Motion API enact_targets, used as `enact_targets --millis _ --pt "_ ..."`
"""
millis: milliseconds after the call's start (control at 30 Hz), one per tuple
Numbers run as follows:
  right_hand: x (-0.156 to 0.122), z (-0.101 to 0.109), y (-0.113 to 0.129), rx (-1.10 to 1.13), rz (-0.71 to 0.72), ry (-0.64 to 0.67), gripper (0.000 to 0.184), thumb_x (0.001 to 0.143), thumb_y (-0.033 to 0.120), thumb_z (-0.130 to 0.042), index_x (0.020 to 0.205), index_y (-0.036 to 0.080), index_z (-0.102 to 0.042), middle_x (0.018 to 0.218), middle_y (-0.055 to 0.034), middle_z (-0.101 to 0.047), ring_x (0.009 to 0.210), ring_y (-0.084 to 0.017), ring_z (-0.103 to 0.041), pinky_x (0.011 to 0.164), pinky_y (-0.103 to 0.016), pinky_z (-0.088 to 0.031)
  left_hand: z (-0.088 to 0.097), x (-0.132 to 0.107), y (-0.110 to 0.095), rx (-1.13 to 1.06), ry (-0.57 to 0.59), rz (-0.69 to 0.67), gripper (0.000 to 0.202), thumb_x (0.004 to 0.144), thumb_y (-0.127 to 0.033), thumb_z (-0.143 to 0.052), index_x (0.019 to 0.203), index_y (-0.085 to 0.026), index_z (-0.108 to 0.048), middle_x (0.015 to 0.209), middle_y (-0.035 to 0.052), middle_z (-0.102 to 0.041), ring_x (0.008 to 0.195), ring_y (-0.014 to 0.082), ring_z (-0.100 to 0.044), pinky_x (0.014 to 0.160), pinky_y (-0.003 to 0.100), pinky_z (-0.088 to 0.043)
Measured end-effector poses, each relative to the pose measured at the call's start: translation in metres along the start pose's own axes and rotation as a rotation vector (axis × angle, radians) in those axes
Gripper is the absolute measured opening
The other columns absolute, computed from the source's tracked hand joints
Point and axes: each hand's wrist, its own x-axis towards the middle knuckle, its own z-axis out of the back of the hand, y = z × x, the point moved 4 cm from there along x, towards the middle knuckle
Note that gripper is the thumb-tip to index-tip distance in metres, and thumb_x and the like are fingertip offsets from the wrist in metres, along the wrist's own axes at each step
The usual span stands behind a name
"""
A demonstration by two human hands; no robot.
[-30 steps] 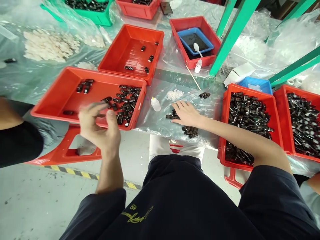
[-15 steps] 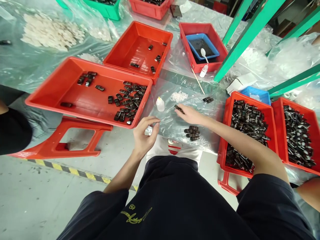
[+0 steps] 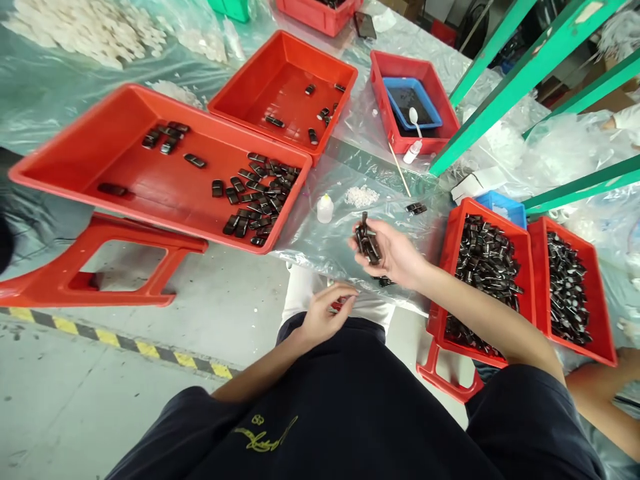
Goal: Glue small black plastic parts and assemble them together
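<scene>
My right hand [image 3: 393,257] is raised above the plastic-covered table edge, palm up, with its fingers curled round several small black rectangular parts [image 3: 367,241]. My left hand [image 3: 325,315] hovers lower, near my lap, with its fingers loosely curled and pinched; whether anything is in them I cannot see. A few more black parts [image 3: 385,282] lie on the sheet just under the right hand. A small white squeeze bottle [image 3: 325,209] and a little heap of white bits [image 3: 363,196] stand just beyond my hands.
A big red tray [image 3: 75,170] at left holds scattered black parts. Behind it stand another red tray [image 3: 250,93] and one holding a blue dish with a spoon [image 3: 430,80]. Two red bins [image 3: 525,233] full of black parts sit at right. Green frame legs [image 3: 500,80] cross at upper right. Another person's arm [image 3: 607,397] shows at lower right.
My right hand has lifted from the sheet with a handful of black parts. My left hand has drawn back from the table edge toward my lap. The view has shifted.
</scene>
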Motion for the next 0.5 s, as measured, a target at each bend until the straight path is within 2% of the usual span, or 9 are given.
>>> enact_targets --millis 133,233,300,367,500 --pt "0.009 -0.054 -0.006 0.005 -0.03 0.129 0.02 0.106 0.037 -0.047 0.097 0.022 -0.055 0.079 0.0012 -0.06 0.052 -0.009 -0.05 0.037 -0.019 -0.024 -0.01 -0.02 -0.001 -0.022 0.077 -0.009 0.012 0.101 -0.015 -0.063 0.103 -0.018 -0.075 0.094 0.0078 -0.082 0.084 0.0178 -0.078 0.079 0.028 -0.062" --pt "0.036 -0.096 -0.006 0.001 0.012 0.2 0.018 0.107 0.035 -0.053 0.094 0.022 -0.053 0.081 0.0008 -0.062 0.054 -0.009 -0.052 0.039 -0.019 -0.03 -0.006 -0.027 -0.004 -0.011 0.103 -0.021 0.012 0.101 -0.017 -0.063 0.103 -0.018 -0.075 0.09 0.0077 -0.081 0.081 0.0185 -0.078 0.078 0.029 -0.063" --pt "0.065 -0.118 -0.004 0.003 0.033 0.168 0.019 0.108 0.033 -0.052 0.093 0.022 -0.051 0.083 0.0005 -0.063 0.055 -0.01 -0.055 0.039 -0.019 -0.033 -0.001 -0.03 -0.005 0.02 0.107 -0.026 0.013 0.102 -0.019 -0.062 0.104 -0.017 -0.076 0.09 0.008 -0.082 0.081 0.0189 -0.078 0.079 0.03 -0.063" --pt "0.099 -0.134 -0.002 -0.016 0.032 0.076 0.019 0.11 0.031 -0.046 0.093 0.023 -0.049 0.084 0.0007 -0.06 0.057 -0.011 -0.058 0.038 -0.02 -0.037 0.006 -0.031 -0.005 0.058 0.09 -0.018 0.015 0.102 -0.02 -0.062 0.106 -0.018 -0.076 0.092 0.0084 -0.082 0.082 0.019 -0.078 0.079 0.03 -0.063" --pt "0.162 -0.152 0.011 -0.052 0.087 -0.017 0.013 0.11 0.037 -0.046 0.106 0.025 -0.05 0.098 -0.001 -0.057 0.076 -0.015 -0.067 0.056 -0.026 -0.063 0.02 -0.033 -0.002 0.112 0.028 0.045 0.017 0.103 -0.02 -0.06 0.107 -0.019 -0.077 0.094 0.0069 -0.083 0.085 0.018 -0.079 0.08 0.029 -0.062"
